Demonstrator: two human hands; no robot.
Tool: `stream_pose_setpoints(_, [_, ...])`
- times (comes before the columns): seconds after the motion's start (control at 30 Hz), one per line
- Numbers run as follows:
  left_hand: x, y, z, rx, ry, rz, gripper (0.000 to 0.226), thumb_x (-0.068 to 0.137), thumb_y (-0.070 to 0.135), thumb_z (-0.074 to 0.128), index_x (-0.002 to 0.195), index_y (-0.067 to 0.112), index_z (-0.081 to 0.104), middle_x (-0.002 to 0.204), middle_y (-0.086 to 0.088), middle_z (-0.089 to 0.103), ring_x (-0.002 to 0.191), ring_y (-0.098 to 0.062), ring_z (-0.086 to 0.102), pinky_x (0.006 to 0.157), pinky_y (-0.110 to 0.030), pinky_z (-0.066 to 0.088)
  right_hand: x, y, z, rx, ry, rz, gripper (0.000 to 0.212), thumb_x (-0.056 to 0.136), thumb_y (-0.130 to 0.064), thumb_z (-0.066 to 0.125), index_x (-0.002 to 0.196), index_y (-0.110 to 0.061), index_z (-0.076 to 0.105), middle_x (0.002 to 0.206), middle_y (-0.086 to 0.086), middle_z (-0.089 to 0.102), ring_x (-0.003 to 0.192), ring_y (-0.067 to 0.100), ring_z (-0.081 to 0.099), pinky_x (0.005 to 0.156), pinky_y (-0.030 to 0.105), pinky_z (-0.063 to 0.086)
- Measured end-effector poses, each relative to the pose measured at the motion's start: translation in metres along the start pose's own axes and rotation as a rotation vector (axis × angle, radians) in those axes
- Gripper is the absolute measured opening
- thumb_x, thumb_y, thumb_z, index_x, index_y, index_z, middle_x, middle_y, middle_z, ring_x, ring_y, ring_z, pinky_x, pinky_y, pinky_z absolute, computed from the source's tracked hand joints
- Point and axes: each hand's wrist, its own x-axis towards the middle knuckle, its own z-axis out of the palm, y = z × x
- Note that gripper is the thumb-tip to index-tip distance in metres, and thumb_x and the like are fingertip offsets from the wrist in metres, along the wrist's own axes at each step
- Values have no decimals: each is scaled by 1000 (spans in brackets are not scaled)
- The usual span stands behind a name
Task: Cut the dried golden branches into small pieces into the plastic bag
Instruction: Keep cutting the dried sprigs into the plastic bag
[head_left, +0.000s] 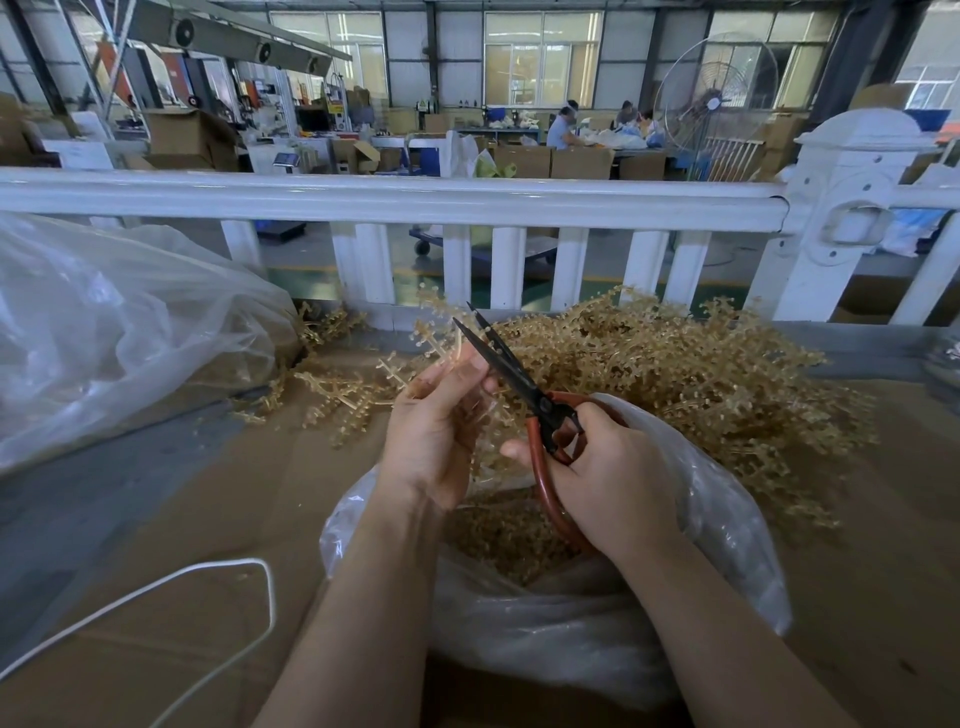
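Directly above the open plastic bag (727, 545), the left hand (436, 431) holds a golden branch (441, 338), its fingers (475, 371) curled round the stem so the beaded tip pokes up and away from the bag. On the bag's far rim side, the right hand (608, 478) grips the red-handled scissors (524, 395), fingers threaded through the loops; the black blades stand slightly parted, just beside the left thumb and touching or nearly touching the stem. Inside the bag lies a layer of cut pieces (509, 535). Beyond the bag, the uncut heap of branches (675, 379) spreads across the cardboard-covered desk (156, 519), with a few loose sprigs to the bag's far left. The main hazard, as I judge it, is how close the blades sit to the left thumb: closing them without sliding the grip down could nick it. Also, the branch tip reaches past the bag's far rim, so a snipped piece may spring off onto the desk rather than drop in, and the limp rim could fold over the opening.
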Motion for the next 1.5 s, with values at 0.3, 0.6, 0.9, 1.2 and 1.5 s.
stream_pose_setpoints(0.3, [1, -4, -2, 41, -60, -16, 5, 78, 21, 71, 78, 17, 67, 72, 1, 61, 65, -9, 58, 57, -22, 50, -1, 2, 3, 20, -13, -13, 54, 75, -81, 52, 78, -27, 51, 57, -19, 51, 52, -1, 52, 48, 15, 40])
stream_pose_setpoints(0.6, [1, -4, -3, 48, -37, 23, 12, 75, 10, 74, 87, 10, 72, 73, -3, 65, 66, -10, 61, 64, -20, 54, 0, -2, 0, -40, 2, 24, 64, 71, -88, 43, 83, -25, 53, 60, -23, 44, 51, -10, 39, 46, 9, 24])
stream_pose_setpoints(0.9, [1, -4, -1, 56, -112, 35, 7, 78, 11, 73, 84, 11, 69, 73, -2, 64, 70, -11, 62, 68, -21, 54, 1, 0, 0, 33, -8, 8, 56, 74, -82, 51, 78, -26, 50, 55, -21, 45, 50, -4, 48, 48, 11, 31])
stream_pose_setpoints(1.2, [2, -4, -4, 44, -122, -14, 6, 81, 12, 72, 86, 12, 68, 76, -2, 66, 72, -11, 63, 65, -21, 54, 1, 3, 2, 55, -7, -6, 54, 74, -79, 56, 73, -25, 51, 53, -18, 47, 48, -1, 49, 48, 15, 38])
stream_pose_setpoints(1.5, [3, -5, -6, 61, -56, -45, 12, 75, 31, 76, 80, 20, 73, 81, 3, 67, 69, -7, 63, 58, -20, 53, 2, 4, 2, 36, -28, 20, 60, 72, -83, 52, 73, -24, 55, 56, -14, 55, 51, 1, 54, 49, 20, 46])
